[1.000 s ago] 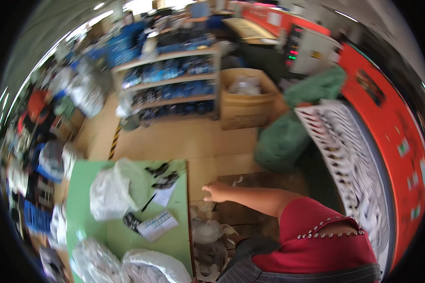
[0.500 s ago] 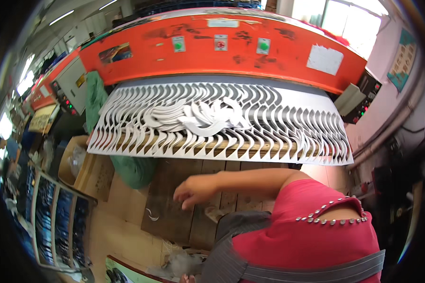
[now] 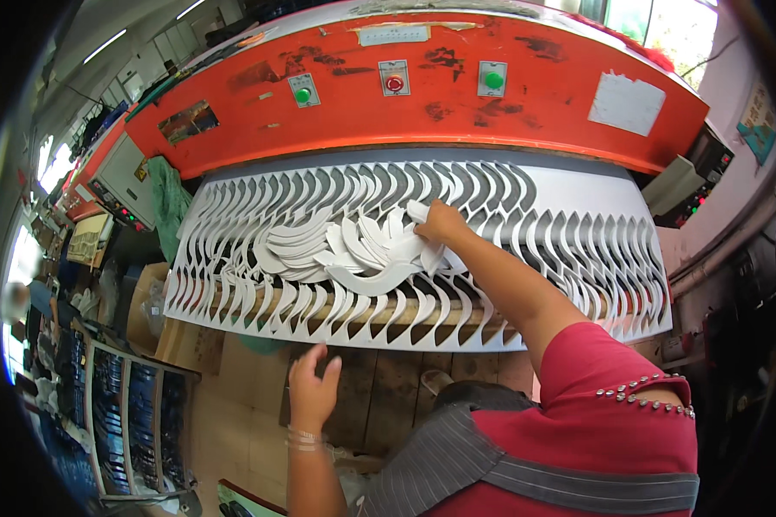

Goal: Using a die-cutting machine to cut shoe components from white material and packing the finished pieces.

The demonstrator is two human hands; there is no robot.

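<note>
A wide white sheet (image 3: 588, 188) with rows of curved cut-outs lies across the machine bed. Loose white crescent-shaped pieces (image 3: 297, 246) are heaped on its middle. My right hand (image 3: 441, 223) reaches over the sheet to the right end of this heap. Its fingers are closed on a white crescent-shaped piece (image 3: 417, 212), though the fingertips are partly hidden. My left hand (image 3: 313, 389) is raised in front of the sheet's near edge, thumb and fingers apart, holding nothing. A bracelet circles that wrist.
Behind the sheet runs an orange machine beam (image 3: 353, 125) with two green buttons and a red one (image 3: 394, 84). A control box (image 3: 698, 185) stands at the right. To the left are a cardboard box (image 3: 142, 306), a green bag (image 3: 169, 202) and a rack (image 3: 128, 414) of dark blue things.
My right arm has swung from in front of the sheet up to the heap, and its hand has closed on a piece. My left hand has risen into view. My view is nearer the machine.
</note>
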